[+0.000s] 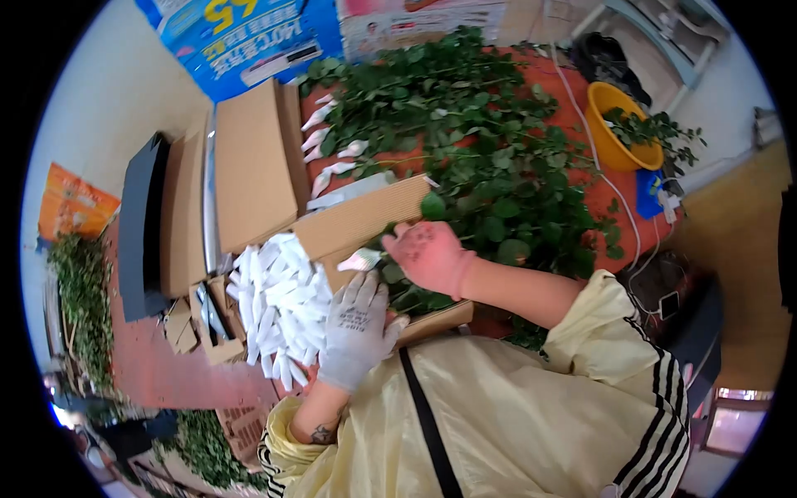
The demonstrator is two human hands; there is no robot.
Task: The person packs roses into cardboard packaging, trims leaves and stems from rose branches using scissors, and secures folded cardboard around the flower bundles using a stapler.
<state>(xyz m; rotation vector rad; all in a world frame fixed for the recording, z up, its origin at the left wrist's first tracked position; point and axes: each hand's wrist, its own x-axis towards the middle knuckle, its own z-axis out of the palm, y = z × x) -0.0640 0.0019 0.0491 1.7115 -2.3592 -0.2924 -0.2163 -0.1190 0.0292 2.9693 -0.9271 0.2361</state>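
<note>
left to right: white pieces lie heaped beside the person's gray-gloved left hand, spread flat and loose; a wrapped bud sits on cardboard just beyond its fingertips; the pink-gloved right hand curls near leafy stems, its grasp impossible to tell.

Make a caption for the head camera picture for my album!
A grey-gloved left hand and pink-gloved right hand near leafy green stems.
</note>
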